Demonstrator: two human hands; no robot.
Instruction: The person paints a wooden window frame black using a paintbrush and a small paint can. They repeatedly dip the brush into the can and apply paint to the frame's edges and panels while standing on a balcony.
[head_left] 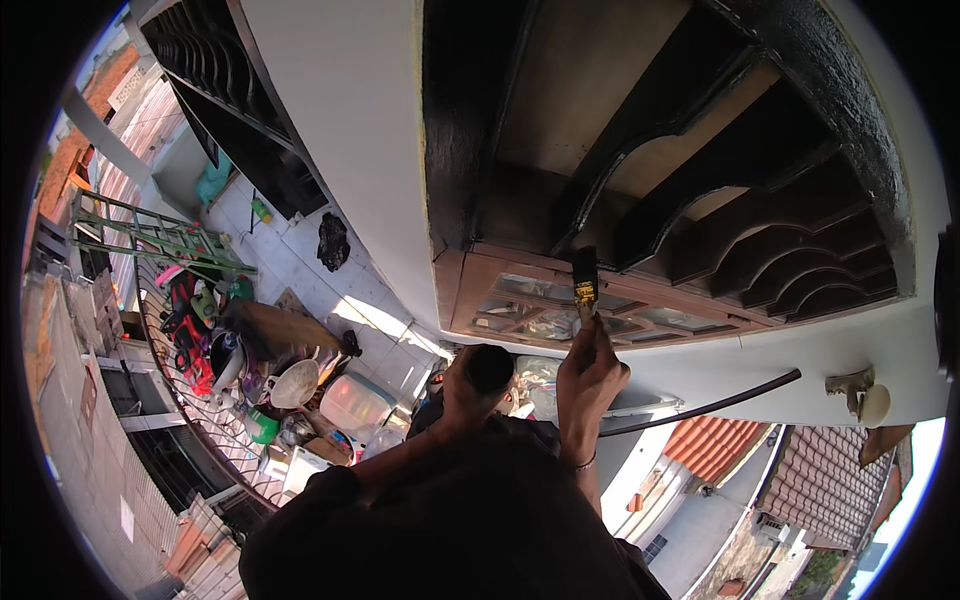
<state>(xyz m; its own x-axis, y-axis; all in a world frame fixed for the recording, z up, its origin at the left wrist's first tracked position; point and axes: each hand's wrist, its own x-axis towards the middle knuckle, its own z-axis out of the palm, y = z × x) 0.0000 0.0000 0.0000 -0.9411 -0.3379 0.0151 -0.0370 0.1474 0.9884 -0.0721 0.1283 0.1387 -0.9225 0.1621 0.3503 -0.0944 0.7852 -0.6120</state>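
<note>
My right hand (pixel 590 378) is closed around the handle of a paintbrush (pixel 585 285), held upright with its black bristles pointing up. The bristle tip is at the lower edge of a black slatted wooden panel (pixel 600 170), whose slats have wavy edges; I cannot tell whether it touches. Lower left of the brush, my left hand (pixel 462 395) grips a round container (pixel 490 368) with a dark inside. Just below the black slats runs a brown wooden frame with glass panes (pixel 520 300), its wood unlike the glossy black above.
A white wall (pixel 360 120) borders the panel. At the left, a green ladder (pixel 165 230), a clear plastic box (pixel 357 403) and a heap of household things stand on the tiled floor beside a curved railing (pixel 180 400). A dark hose (pixel 720 403) sticks out at the right; tiled roofs lie beyond.
</note>
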